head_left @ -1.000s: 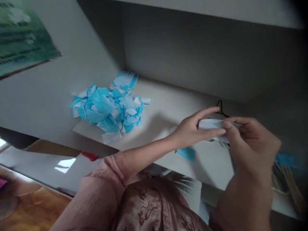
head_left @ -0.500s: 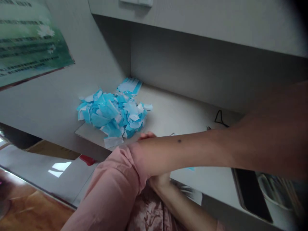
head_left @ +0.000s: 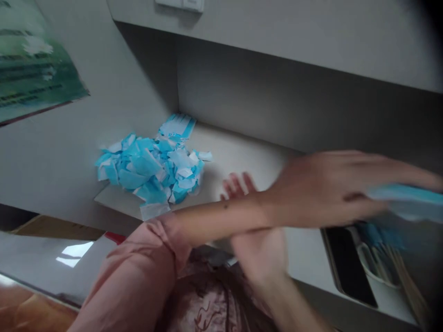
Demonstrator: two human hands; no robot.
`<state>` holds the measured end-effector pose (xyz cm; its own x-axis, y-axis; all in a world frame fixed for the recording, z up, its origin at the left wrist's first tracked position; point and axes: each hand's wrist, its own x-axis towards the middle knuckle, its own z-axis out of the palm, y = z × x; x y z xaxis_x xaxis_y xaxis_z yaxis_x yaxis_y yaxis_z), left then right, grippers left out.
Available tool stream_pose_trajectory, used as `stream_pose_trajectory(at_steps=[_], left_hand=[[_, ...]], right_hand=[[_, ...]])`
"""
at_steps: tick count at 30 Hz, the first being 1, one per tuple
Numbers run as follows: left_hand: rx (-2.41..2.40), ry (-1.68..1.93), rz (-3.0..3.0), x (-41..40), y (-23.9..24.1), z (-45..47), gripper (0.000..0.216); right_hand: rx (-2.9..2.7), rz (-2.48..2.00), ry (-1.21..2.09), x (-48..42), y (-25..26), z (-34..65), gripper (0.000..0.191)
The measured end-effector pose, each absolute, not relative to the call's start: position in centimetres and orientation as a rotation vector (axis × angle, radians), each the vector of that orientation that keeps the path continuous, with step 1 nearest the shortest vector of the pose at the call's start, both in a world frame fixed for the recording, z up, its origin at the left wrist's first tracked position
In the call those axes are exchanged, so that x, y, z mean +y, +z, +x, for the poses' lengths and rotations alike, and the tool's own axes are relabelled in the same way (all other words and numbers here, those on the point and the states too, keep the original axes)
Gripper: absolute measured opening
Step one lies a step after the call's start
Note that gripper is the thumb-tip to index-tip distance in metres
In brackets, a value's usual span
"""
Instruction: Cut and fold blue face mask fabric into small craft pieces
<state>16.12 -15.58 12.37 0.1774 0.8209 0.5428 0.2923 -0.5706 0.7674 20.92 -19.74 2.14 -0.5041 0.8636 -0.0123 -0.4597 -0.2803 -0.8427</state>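
My left arm, in a pink sleeve, reaches across to the right. At its end my left hand (head_left: pixel 321 189), blurred by motion, is closed on a light blue and white strip (head_left: pixel 411 198) that looks like paper. Below and behind that forearm lies my right hand (head_left: pixel 259 249); its fingertips show above the forearm, apart, with nothing visible in them. The left forearm hides its middle. To the left on the desk is a heap of torn blue and white paper scraps (head_left: pixel 148 166). A larger blue and white torn sheet (head_left: pixel 178 126) rests behind the heap.
A dark phone (head_left: pixel 349 267) lies at the desk's right front. Beside it stands a white cup (head_left: pixel 377 267) with thin sticks. Grey panels (head_left: pixel 235 97) enclose the desk at the back and left; a green poster (head_left: pixel 38 69) hangs on the left one.
My left hand has come into view from the right, holding the blue and white strip. My right hand's fingers now show further right, above the left forearm. The view has shifted slightly.
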Motion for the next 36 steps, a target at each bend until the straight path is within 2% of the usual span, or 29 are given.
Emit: stream_pose_trajectory(at_steps=[2, 4, 7, 10, 17, 25, 32, 36], left_hand=[[0.933, 1.748, 1.726, -14.9, 10.1, 13.7, 0.02], [1.01, 1.812, 1.242, -13.7, 7.4, 11.6, 0.011], [1.009, 1.549, 0.782, -12.3, 3.2, 9.6, 0.01], [0.987, 1.312, 0.585, -12.0, -0.1, 9.0, 0.012], [0.909, 1.263, 0.632, -11.6, -2.7, 9.5, 0.019], [0.958, 1.269, 0.584, -12.0, -4.0, 8.5, 0.021], [0.975, 1.264, 0.617, -12.4, -4.1, 9.0, 0.023], [1.004, 1.222, 0.708, -12.5, -4.6, 9.0, 0.027]], right_hand=[[-1.013, -0.618, 1.708, -16.4, 3.5, 23.4, 0.039], [-1.025, -0.695, 1.591, -13.2, 3.4, 26.4, 0.029], [-1.088, -0.829, 1.38, -9.7, 1.6, 29.9, 0.023], [-1.399, -0.933, 1.147, -7.7, 0.0, 31.2, 0.022], [-2.201, -0.831, 0.693, -5.6, -0.7, 30.7, 0.039], [-2.425, -0.589, 0.733, -5.1, -0.5, 30.1, 0.045], [-2.337, -0.539, 0.802, -4.4, -2.4, 28.2, 0.013], [-2.231, -0.637, 0.897, -4.7, -3.5, 28.6, 0.011]])
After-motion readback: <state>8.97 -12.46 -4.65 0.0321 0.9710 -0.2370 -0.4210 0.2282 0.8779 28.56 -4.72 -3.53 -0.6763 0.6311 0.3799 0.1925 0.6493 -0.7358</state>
